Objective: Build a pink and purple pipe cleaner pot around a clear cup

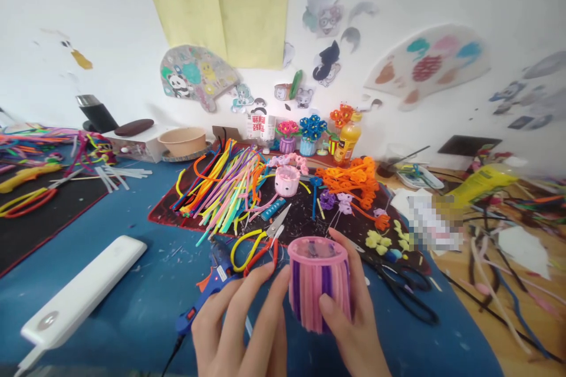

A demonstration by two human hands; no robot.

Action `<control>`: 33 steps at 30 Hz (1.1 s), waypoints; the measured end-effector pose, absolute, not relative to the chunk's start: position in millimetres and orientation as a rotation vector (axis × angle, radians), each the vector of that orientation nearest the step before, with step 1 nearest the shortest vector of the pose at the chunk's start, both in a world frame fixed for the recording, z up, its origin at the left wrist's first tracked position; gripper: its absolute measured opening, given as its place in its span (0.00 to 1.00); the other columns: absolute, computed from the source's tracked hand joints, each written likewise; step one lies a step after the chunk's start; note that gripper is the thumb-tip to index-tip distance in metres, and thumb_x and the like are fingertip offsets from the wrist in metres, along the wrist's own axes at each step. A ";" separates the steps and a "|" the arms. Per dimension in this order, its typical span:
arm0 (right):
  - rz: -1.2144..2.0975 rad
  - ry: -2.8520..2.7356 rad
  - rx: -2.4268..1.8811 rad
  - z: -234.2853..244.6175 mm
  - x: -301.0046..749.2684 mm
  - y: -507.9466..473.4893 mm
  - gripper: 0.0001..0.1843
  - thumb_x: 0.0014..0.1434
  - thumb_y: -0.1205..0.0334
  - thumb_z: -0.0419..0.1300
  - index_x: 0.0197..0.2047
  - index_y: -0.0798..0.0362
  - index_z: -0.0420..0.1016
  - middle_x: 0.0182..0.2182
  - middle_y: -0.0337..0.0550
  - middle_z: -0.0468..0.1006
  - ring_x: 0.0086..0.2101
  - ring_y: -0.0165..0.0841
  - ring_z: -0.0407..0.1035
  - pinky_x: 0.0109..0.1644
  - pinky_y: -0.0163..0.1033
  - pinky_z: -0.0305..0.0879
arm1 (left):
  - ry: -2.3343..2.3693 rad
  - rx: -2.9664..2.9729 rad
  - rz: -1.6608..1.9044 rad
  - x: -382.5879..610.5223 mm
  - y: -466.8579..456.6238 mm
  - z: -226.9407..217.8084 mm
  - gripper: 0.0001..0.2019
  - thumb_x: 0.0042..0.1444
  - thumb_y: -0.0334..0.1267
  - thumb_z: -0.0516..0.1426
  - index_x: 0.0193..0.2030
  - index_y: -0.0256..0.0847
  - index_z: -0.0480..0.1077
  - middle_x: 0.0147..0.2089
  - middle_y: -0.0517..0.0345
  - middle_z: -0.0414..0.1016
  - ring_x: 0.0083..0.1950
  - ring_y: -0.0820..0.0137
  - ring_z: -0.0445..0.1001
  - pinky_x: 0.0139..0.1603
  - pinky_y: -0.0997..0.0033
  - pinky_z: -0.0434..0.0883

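A small round pot [313, 291] is covered in upright pink and purple pipe cleaners, with a pink ring round its rim. My right hand [354, 312] grips it from the right, thumb on the front and fingers behind. At its left side is my left hand [247, 318], fingers stretched and apart; the index fingertip is at the pot's wall, though contact is hard to confirm. Just beyond the left hand lie a blue glue gun [207, 294] and scissors with yellow and red handles [260, 244]. Black-handled scissors [404, 291] rest to the right of the pot.
Behind the hands, a dark mat [305, 218] bears a bundle of coloured pipe cleaners [230, 188], a pale pink pot [287, 181] and orange pipe-cleaner flowers [354, 182]. A white power strip [84, 294] lies at left. An orange drink bottle [348, 140] stands by the wall.
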State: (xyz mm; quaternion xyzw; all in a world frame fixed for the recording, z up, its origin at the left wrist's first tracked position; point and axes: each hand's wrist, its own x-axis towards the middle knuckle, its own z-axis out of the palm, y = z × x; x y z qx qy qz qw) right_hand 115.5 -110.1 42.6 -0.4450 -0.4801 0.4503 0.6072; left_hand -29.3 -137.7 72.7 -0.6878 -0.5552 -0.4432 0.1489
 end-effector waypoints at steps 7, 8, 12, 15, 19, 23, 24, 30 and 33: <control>1.034 -1.109 -1.004 52.3 116.8 -113.4 0.35 0.61 0.45 0.65 0.68 0.35 0.59 0.56 0.41 0.77 0.48 0.40 0.78 0.50 0.40 0.76 | -1.573 -2.066 -1.251 -19.0 -131.0 75.9 0.23 0.61 0.21 0.56 0.58 0.50 0.74 0.53 0.52 0.78 0.51 0.60 0.70 0.55 0.58 0.62; 1.037 -1.109 -1.003 52.9 116.8 -113.6 0.35 0.61 0.45 0.65 0.68 0.35 0.58 0.56 0.41 0.77 0.47 0.41 0.78 0.50 0.41 0.76 | -1.573 -2.075 -1.241 -18.6 -131.1 76.2 0.23 0.61 0.22 0.56 0.58 0.50 0.74 0.53 0.51 0.78 0.51 0.60 0.70 0.54 0.58 0.62; 1.021 -1.130 -1.008 52.8 118.1 -114.0 0.35 0.61 0.45 0.64 0.68 0.36 0.58 0.55 0.41 0.78 0.46 0.41 0.78 0.49 0.41 0.77 | -1.571 -2.083 -1.229 -18.1 -131.5 77.6 0.22 0.61 0.22 0.55 0.56 0.50 0.75 0.52 0.51 0.79 0.51 0.59 0.69 0.54 0.57 0.62; 0.992 -1.163 -1.022 50.2 120.4 -113.6 0.36 0.61 0.44 0.64 0.69 0.37 0.57 0.54 0.43 0.77 0.46 0.41 0.78 0.47 0.41 0.77 | -1.579 -2.085 -1.234 -17.9 -131.1 79.0 0.21 0.61 0.22 0.56 0.54 0.50 0.76 0.51 0.52 0.78 0.50 0.59 0.69 0.53 0.56 0.62; 0.935 -1.184 -1.045 46.7 123.0 -112.3 0.39 0.60 0.44 0.65 0.69 0.41 0.56 0.56 0.46 0.76 0.49 0.44 0.76 0.48 0.42 0.76 | -1.581 -2.079 -1.224 -17.0 -130.8 80.4 0.21 0.61 0.22 0.55 0.55 0.52 0.75 0.52 0.52 0.78 0.50 0.59 0.69 0.53 0.56 0.61; 0.905 -1.177 -1.024 45.8 123.7 -111.8 0.39 0.59 0.46 0.66 0.69 0.41 0.58 0.57 0.45 0.75 0.49 0.43 0.76 0.51 0.43 0.75 | -1.574 -2.066 -1.204 -15.6 -131.4 79.7 0.23 0.60 0.22 0.56 0.55 0.53 0.75 0.52 0.53 0.78 0.51 0.59 0.68 0.55 0.55 0.59; 0.909 -1.167 -1.021 45.8 123.7 -112.0 0.39 0.59 0.47 0.66 0.69 0.41 0.58 0.57 0.45 0.75 0.49 0.43 0.76 0.52 0.44 0.75 | -1.571 -2.060 -1.200 -15.2 -131.6 79.1 0.23 0.60 0.22 0.56 0.55 0.54 0.75 0.52 0.54 0.78 0.51 0.59 0.68 0.56 0.55 0.59; 0.926 -1.110 -1.031 46.4 121.5 -114.6 0.39 0.58 0.48 0.67 0.69 0.42 0.59 0.60 0.47 0.73 0.53 0.45 0.74 0.55 0.45 0.73 | -1.533 -1.984 -1.209 -10.3 -131.5 73.5 0.24 0.62 0.24 0.55 0.56 0.59 0.75 0.49 0.60 0.81 0.49 0.63 0.72 0.58 0.59 0.63; 0.959 -1.063 -1.035 47.6 119.6 -116.1 0.40 0.57 0.44 0.67 0.69 0.41 0.59 0.63 0.48 0.70 0.56 0.47 0.72 0.56 0.47 0.72 | -1.500 -1.986 -1.202 -7.0 -131.8 70.8 0.24 0.63 0.23 0.56 0.56 0.59 0.76 0.49 0.61 0.82 0.48 0.64 0.73 0.58 0.60 0.63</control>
